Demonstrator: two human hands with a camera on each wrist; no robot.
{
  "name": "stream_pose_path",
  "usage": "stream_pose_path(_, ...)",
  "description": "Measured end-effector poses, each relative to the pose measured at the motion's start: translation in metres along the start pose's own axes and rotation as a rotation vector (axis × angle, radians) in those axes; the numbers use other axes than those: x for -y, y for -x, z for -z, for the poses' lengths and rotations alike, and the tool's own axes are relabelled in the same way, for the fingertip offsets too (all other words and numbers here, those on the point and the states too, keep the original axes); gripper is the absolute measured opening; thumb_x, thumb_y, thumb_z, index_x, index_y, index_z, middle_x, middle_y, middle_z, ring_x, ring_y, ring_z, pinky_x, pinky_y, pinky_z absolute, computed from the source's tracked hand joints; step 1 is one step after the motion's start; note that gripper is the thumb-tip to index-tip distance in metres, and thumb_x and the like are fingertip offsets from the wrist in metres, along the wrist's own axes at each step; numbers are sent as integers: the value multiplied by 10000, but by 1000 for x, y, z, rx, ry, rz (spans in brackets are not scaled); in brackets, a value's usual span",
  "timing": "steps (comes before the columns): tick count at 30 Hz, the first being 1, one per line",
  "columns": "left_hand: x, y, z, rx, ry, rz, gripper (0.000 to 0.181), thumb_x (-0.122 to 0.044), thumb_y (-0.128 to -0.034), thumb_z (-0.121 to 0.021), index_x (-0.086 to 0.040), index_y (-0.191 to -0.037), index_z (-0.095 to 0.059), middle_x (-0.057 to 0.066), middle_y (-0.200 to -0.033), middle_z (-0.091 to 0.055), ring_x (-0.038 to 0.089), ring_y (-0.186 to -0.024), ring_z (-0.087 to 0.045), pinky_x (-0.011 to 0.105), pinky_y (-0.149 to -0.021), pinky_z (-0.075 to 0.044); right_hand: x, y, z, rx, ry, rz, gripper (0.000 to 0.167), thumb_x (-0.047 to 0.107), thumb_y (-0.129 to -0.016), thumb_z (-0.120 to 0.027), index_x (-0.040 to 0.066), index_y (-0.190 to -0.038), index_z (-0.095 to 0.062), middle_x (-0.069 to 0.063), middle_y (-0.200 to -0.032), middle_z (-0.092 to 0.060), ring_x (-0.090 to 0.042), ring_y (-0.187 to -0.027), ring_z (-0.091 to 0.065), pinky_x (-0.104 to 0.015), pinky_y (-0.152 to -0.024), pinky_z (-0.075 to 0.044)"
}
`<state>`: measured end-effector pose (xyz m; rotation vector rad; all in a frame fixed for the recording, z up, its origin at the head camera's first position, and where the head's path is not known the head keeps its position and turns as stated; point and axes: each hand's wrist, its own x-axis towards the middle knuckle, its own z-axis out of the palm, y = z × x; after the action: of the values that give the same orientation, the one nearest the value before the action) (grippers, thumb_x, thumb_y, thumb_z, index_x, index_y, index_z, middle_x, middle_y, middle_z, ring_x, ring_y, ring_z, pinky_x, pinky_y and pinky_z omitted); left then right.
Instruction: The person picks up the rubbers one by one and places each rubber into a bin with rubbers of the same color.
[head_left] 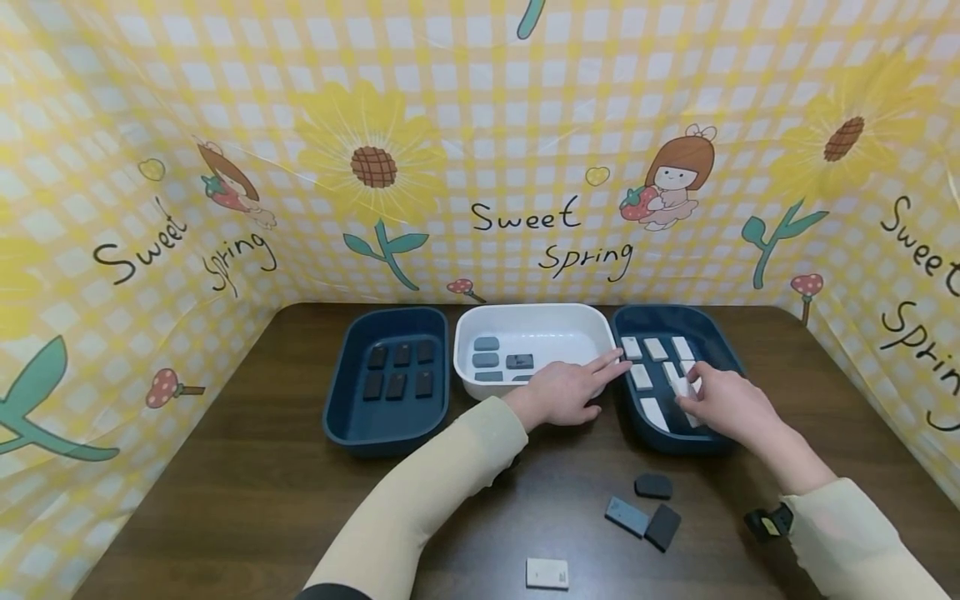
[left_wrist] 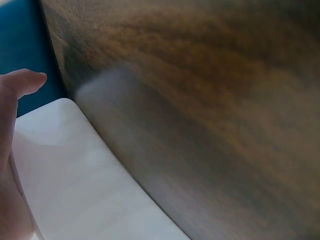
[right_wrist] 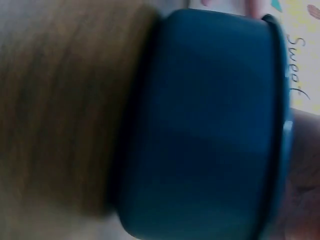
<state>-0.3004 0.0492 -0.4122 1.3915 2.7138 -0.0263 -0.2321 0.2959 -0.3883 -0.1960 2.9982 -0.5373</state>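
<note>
My right hand (head_left: 733, 405) reaches into the right dark-blue bin (head_left: 697, 444) and pinches a small white rectangular block (head_left: 682, 387) between thumb and fingers. Around it in that bin lie several more white blocks (head_left: 641, 377), set out in loose rows. My left hand (head_left: 564, 394) is over the front right corner of the white bin (head_left: 480, 389), its fingers stretched toward the blue bin's left rim. Whether those fingertips touch the rim, I cannot tell. In the right wrist view the blue bin's outer wall (right_wrist: 205, 125) hides most of the right hand.
Grey-blue blocks (head_left: 486, 360) and a darker one (head_left: 519, 362) lie in the white bin. A left blue bin (head_left: 390, 423) holds several black blocks (head_left: 401, 354). On the table's front are two dark blocks (head_left: 663, 527), a blue-grey block (head_left: 627, 517) and a cream block (head_left: 547, 573).
</note>
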Motion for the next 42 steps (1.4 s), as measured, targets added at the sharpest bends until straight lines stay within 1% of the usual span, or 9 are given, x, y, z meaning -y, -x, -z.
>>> stream_pose_path(4,-1,0,0,2,4,5,798,-340,-961,-591,-294,-1571,-77,-86,-1619,-48,41,-765,-557,192,-627,-442,-3,-8,-9,46,-19,-26,351,230,-895,-673,-64,-1053,-563,-53,-714,-581,-203,-630,-530,-346,-546,-430)
stream_pose_path(9,-1,-1,0,9,7,7,800,-341,-961,-589,-298,-1570,-73,-90,-1619,-43,42,-750,-554,194,-620,-438,-8,-14,-14,90,-20,-62,336,230,-880,-685,-70,-986,-575,-84,-751,-562,-235,-688,-525,-349,-590,-415)
stream_pose_path(17,1,-2,1,-5,-13,13,799,-352,-960,-588,-299,-1570,-76,-92,-1619,-42,42,-720,-550,193,-598,-430,-9,-18,-14,96,-23,-85,348,238,-874,-700,-74,-955,-572,-99,-753,-549,-244,-693,-522,-344,-591,-417)
stream_pose_path(23,-1,1,3,0,3,9,799,-341,-961,-592,-294,-1571,-77,-84,-1619,-53,43,-759,-559,186,-625,-439,-6,-15,-12,112,-9,-103,383,281,-901,-675,-85,-973,-589,-106,-775,-580,-237,-695,-533,-360,-601,-440)
stream_pose_path(28,-2,2,2,-2,-11,12,805,-341,-959,-596,-289,-1571,-75,-81,-1620,-47,41,-757,-559,185,-622,-437,0,-6,-4,25,13,-90,460,308,-928,-642,-122,-1079,-577,-167,-828,-639,-254,-701,-567,-402,-600,-484)
stream_pose_path(31,-2,2,0,-1,-9,12,804,-340,-959,-595,-285,-1571,-78,-83,-1620,-45,43,-742,-557,186,-617,-437,7,4,2,-48,5,-48,452,292,-932,-640,-120,-1102,-568,-131,-769,-631,-231,-649,-559,-384,-561,-484)
stream_pose_path(34,-2,1,-1,0,-3,13,802,-341,-959,-593,-289,-1571,-77,-86,-1619,-46,44,-721,-551,183,-610,-435,17,15,7,-115,1,6,402,275,-926,-650,-87,-1088,-585,-68,-713,-606,-194,-598,-534,-343,-519,-469)
stream_pose_path(38,-2,0,-1,2,9,25,801,-344,-960,-593,-302,-1570,-75,-100,-1618,-35,42,-697,-535,165,-602,-426,35,29,8,-206,21,103,304,251,-906,-682,-25,-1022,-628,-32,-713,-609,-159,-580,-526,-315,-506,-464)
stream_pose_path(42,-2,-1,-2,-9,5,27,797,-344,-957,-598,-300,-1570,-90,-100,-1618,-39,48,-683,-538,170,-591,-427,57,41,0,-235,32,218,256,249,-890,-708,24,-1004,-663,33,-706,-588,-95,-567,-495,-281,-514,-443)
